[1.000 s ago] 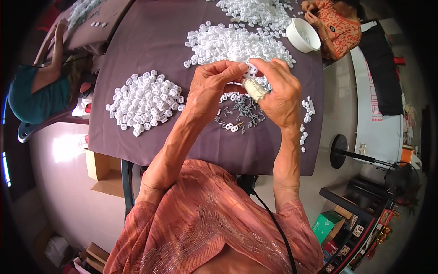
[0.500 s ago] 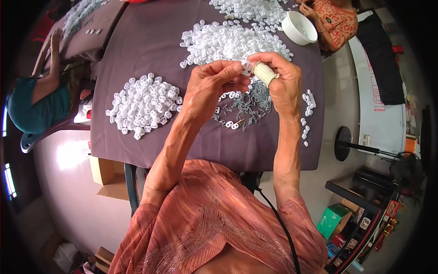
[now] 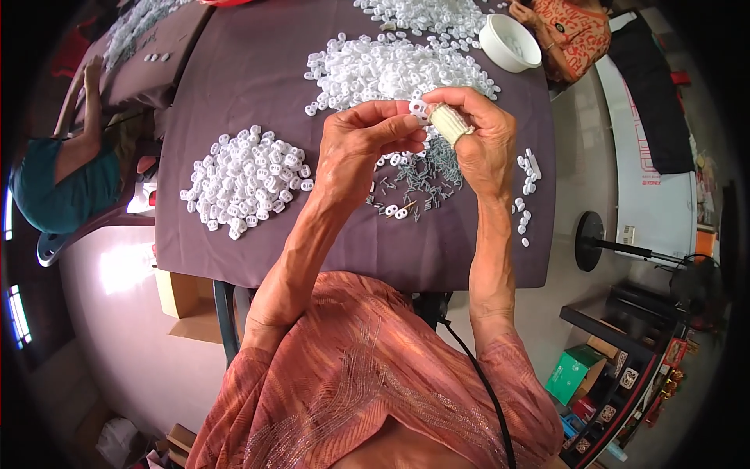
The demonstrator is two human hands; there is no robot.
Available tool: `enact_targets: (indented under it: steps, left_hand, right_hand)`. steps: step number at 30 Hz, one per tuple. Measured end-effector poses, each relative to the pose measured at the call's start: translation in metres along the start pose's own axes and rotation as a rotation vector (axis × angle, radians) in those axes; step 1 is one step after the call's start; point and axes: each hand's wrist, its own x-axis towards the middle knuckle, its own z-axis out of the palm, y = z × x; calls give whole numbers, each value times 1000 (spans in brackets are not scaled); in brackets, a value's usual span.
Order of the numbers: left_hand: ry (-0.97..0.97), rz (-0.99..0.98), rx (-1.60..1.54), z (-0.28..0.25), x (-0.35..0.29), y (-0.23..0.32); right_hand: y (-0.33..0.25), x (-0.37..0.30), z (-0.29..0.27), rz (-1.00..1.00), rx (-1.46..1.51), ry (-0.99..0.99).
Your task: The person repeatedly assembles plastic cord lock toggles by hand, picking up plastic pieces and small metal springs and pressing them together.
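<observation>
Above the table, the thumb and fingers of my left hand [image 3: 351, 144] pinch a small white plastic piece [image 3: 418, 107] with holes in it. My right hand [image 3: 488, 141] closes on the same piece from the other side, its thumb wearing a cream ribbed finger cover [image 3: 449, 123]. Below the hands lies a scatter of small grey pins [image 3: 440, 168], partly hidden by my fingers. Close by, a loose white piece [image 3: 401, 213] rests beside a thin brownish stick. A heap of similar white pieces [image 3: 250, 180] sits to the left.
Behind my hands spreads a larger heap of white pieces [image 3: 391, 70]. A white tub [image 3: 510, 43] stands at the far right, near a co-worker in an orange patterned top [image 3: 574, 35]. Another person in teal [image 3: 66, 184] sits at the left. Several pieces line the right table edge.
The white piece has turned slightly between my fingers. Both hands stay in nearly the same place, and the heaps look the same.
</observation>
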Motion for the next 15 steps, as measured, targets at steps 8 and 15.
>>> enact_targets:
  steps: [8, 15]
  left_hand:
    - [6, 17, 63, 0, 1, 2]
    - [-20, 19, 56, 0, 2, 3]
  right_hand:
    - [4, 2, -3, -12, 3, -50]
    - [10, 1, -4, -5, 25, -61]
